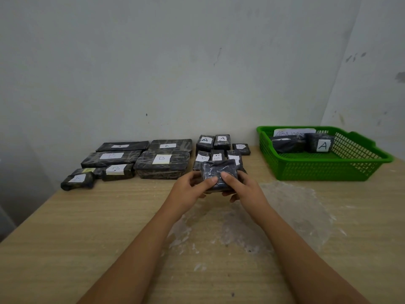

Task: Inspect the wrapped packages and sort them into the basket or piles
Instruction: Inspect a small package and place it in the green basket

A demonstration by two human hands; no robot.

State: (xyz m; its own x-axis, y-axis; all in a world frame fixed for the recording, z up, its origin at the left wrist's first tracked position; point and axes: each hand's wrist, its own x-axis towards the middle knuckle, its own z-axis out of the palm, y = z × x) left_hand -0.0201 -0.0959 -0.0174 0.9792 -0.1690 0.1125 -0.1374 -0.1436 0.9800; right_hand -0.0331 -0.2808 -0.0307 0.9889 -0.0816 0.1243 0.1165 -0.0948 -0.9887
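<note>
- At table centre, just in front of the small-package group: left hand (190, 188) and right hand (240, 187) both grip one small dark plastic-wrapped rectangular package (219, 172), thumbs on top, fingers curled under, lifted off the light wood-grain table (92, 229).
- Face showing has no white label; any label side is hidden.
- Step judged: inspection, package not yet sorted.
- Green perforated plastic basket (328, 170) at right rear, paper sign reading "ABNORM…", holds two dark packages, one marked A.
- Small labelled dark packages (213, 148) (A, B, others unclear) just behind the hands; larger flat dark packages (140, 159) marked A/B at left.
- Next likely: turn it to find the label or damage, then choose basket or matching pile.
- Clear crumpled plastic sheet (285, 216) lies under the forearms.
</note>
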